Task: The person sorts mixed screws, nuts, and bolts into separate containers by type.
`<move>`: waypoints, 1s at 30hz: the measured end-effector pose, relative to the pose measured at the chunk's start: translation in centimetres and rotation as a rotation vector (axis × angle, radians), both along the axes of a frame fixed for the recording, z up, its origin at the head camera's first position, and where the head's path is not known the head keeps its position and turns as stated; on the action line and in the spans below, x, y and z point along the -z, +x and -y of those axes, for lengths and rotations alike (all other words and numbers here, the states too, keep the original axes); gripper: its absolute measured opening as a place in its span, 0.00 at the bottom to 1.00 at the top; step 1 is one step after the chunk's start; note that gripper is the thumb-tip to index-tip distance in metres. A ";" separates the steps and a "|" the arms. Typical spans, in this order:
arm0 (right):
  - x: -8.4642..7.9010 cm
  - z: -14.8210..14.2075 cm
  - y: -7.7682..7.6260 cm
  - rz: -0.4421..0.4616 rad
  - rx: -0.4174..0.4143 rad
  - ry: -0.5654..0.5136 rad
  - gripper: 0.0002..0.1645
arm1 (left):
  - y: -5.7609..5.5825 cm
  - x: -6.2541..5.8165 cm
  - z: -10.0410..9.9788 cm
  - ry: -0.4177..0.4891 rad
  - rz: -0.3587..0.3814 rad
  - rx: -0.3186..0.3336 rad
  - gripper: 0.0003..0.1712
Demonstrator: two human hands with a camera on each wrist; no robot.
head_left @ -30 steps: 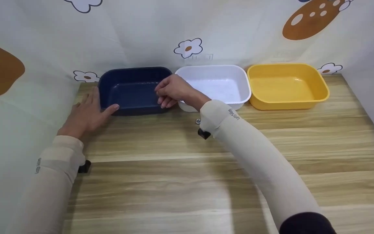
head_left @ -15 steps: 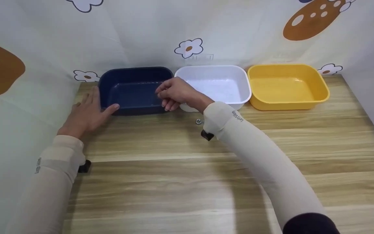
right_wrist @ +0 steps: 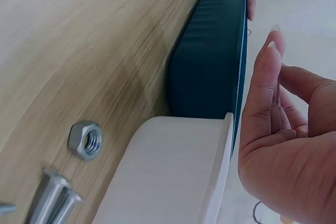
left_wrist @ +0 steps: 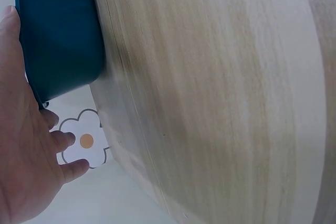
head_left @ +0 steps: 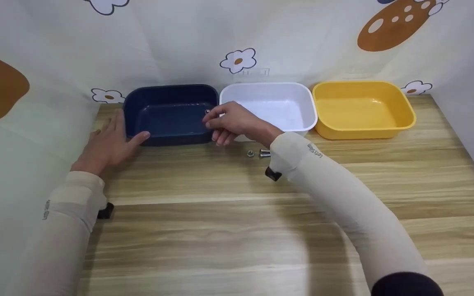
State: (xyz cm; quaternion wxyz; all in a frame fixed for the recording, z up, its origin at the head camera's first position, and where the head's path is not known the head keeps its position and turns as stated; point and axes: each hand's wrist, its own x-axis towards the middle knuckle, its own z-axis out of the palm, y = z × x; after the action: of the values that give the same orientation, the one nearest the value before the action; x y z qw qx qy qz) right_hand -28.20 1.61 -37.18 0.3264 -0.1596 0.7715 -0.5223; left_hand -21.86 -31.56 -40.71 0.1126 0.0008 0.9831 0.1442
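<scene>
My left hand (head_left: 107,144) rests with spread, straight fingers against the left end of the dark blue bin (head_left: 167,140), its thumb over the front rim. In the left wrist view, the same bin (left_wrist: 60,35) looks teal beside the fingers. My right hand (head_left: 239,122) is over the blue bin's right end, beside the white bin (head_left: 276,107). Its thumb and forefinger pinch a small shiny metal piece (head_left: 207,111), mostly hidden, so its kind is unclear. Below that wrist, a hex nut (right_wrist: 85,140) and metal bolts (right_wrist: 52,198) lie on the table.
A yellow bin (head_left: 364,109) stands right of the white one, all three in a row along the patterned back wall (head_left: 179,45). The wood-grain table (head_left: 220,230) stretches in front of them. Another metal tip (right_wrist: 6,208) shows at the right wrist view's edge.
My right hand has drawn slightly right and toward me, uncovering the bolts beside the nut. A shiny piece now shows at its fingertips. The left hand stays in place.
</scene>
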 end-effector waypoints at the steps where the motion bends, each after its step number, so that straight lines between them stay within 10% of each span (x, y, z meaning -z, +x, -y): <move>1: 0.0 -0.1 0.0 0.003 0.002 0.002 0.18 | 0.0 0.0 0.0 0.000 0.000 -0.001 0.63; 30: 0.4 -5.4 2.0 0.061 0.081 -0.038 0.14 | -0.2 0.1 0.1 0.007 -0.001 0.006 0.64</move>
State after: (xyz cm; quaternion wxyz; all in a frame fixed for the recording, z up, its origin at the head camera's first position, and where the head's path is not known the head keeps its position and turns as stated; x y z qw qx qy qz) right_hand -26.18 6.98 -37.57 0.3250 -0.1183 0.7570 -0.5543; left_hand -22.06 -31.61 -40.85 0.1123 0.0044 0.9827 0.1472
